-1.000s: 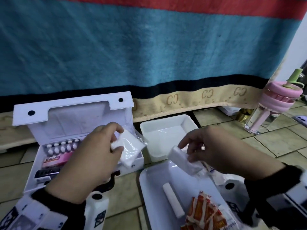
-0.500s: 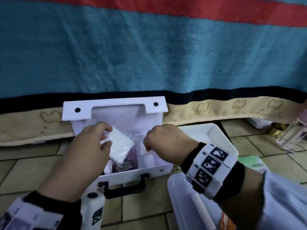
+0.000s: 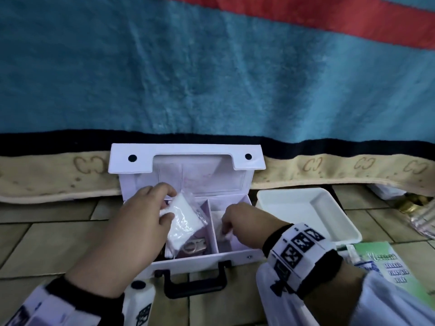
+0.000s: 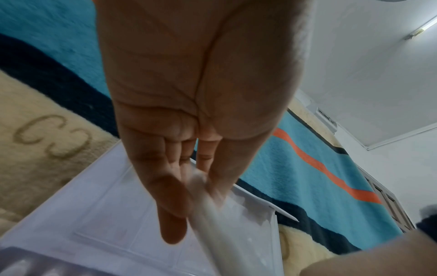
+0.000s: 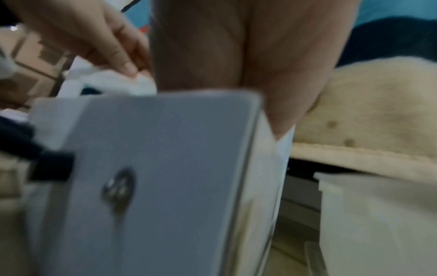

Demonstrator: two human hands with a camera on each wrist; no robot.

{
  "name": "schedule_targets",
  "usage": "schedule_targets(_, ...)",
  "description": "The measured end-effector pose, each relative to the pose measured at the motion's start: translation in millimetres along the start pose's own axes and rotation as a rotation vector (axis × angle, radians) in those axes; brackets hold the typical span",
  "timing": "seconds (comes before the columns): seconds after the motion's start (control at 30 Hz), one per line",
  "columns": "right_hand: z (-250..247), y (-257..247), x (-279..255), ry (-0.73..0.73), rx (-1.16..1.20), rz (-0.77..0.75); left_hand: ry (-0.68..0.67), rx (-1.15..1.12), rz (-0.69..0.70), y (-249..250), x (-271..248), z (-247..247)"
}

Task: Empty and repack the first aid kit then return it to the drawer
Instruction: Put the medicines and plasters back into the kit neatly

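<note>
Kit [image 3: 188,257]: open on the floor against the blanket [image 3: 211,78], lid propped up so both compartments stay reachable. My left hand [image 3: 141,222] pinches a gauze packet [image 3: 184,222] above the left compartment, ready, I judge, to drop in. My right hand [image 3: 244,225], fingers curled, pinches a white roll [image 3: 226,235] low in the right compartment.

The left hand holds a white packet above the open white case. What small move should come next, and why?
Probably lower the white pad in its clear plastic bag into the left compartment of the white plastic first aid case: the left hand pinches it just above, while the right hand works in the right compartment.
</note>
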State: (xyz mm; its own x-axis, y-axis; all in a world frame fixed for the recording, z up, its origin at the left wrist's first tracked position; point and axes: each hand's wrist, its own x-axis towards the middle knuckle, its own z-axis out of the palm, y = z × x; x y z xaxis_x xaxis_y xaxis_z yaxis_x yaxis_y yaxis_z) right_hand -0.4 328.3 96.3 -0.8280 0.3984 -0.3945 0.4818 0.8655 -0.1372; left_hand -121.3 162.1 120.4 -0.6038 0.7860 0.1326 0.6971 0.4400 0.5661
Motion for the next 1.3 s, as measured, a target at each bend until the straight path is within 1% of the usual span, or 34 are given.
schedule_targets(0.03, -2, 4, -2, 0.046, 0.067, 0.004, 0.001, 0.003, 0.005, 0, 2, 0)
schedule_targets(0.07, -5, 7, -4, 0.132, 0.139, 0.009, 0.004, 0.007, 0.009, 0, 5, 1)
schedule_targets(0.1, -8, 10, -5, 0.234, 0.257, 0.027, 0.01, 0.01, 0.011, 1, 7, 2)
schedule_targets(0.13, -11, 11, -7, 0.312, 0.428, 0.041, 0.01, 0.011, 0.015, 3, 8, 3)
schedule_targets(0.17, -13, 12, -9, 0.332, 0.625, 0.039, 0.006, 0.005, 0.028, 5, 9, 4)
schedule_targets(0.2, -17, 10, -12, 0.299, 0.797, 0.021, 0.002, -0.012, 0.05, 9, 11, 6)
schedule_targets(0.23, -20, 9, -16, 0.251, 0.894, 0.005, -0.004, -0.034, 0.076, 14, 13, 9)
schedule_targets(0.3, -20, 8, -19, 0.212, 0.982, -0.025, -0.002, -0.051, 0.126, 24, 20, 14)
schedule_targets(0.37, -18, 8, -19, 0.27, 1.001, 0.017, -0.004, -0.072, 0.157, 32, 26, 19)
schedule_targets(0.43, -19, 16, -18, 0.374, 0.975, 0.131, -0.004, -0.111, 0.168, 34, 28, 23)
schedule_targets(0.5, -19, 25, -21, 0.462, 0.909, 0.251, 0.003, -0.099, 0.163, 30, 26, 24)
schedule_targets(0.53, -18, 29, -22, 0.479, 0.848, 0.296, -0.03, -0.078, 0.152, 26, 23, 22)
schedule_targets(0.57, -17, 31, -23, 0.471, 0.775, 0.325, -0.098, -0.054, 0.136, 23, 20, 21)
schedule_targets(0.67, -10, 23, -17, 0.421, 0.618, 0.367, -0.376, 0.028, 0.078, 17, 11, 25)
schedule_targets(0.7, -6, 20, -14, 0.405, 0.586, 0.374, -0.443, 0.052, 0.064, 16, 8, 29)
schedule_targets(0.73, -2, 17, -9, 0.379, 0.56, 0.375, -0.478, 0.08, 0.062, 15, 6, 33)
schedule_targets(0.77, 2, 14, -5, 0.349, 0.555, 0.369, -0.48, 0.11, 0.071, 13, 4, 38)
schedule_targets(0.83, 10, 6, 2, 0.308, 0.544, 0.366, -0.442, 0.17, 0.09, 10, 1, 44)
schedule_targets(0.9, 14, 2, 5, 0.308, 0.392, 0.381, -0.413, 0.188, 0.102, 9, 2, 47)
schedule_targets(0.97, 15, -3, 4, 0.339, 0.202, 0.397, -0.412, 0.185, 0.096, 9, 4, 46)
schedule_targets(1.0, 14, -4, 2, 0.378, 0.141, 0.388, -0.416, 0.18, 0.092, 9, 5, 46)
schedule_targets(1.07, 10, -4, -2, 0.436, 0.085, 0.367, -0.412, 0.173, 0.092, 10, 5, 46)
schedule_targets(1.1, 9, -3, -3, 0.443, 0.084, 0.355, -0.411, 0.179, 0.09, 9, 5, 46)
schedule_targets(1.13, 10, -1, -1, 0.43, 0.098, 0.312, -0.406, 0.185, 0.09, 9, 4, 47)
schedule_targets(1.2, 12, -2, 2, 0.36, 0.129, 0.19, -0.396, 0.191, 0.092, 9, 4, 47)
schedule_targets(1.3, 19, -6, 7, 0.234, 0.076, 0.078, -0.4, 0.178, 0.08, 9, 4, 47)
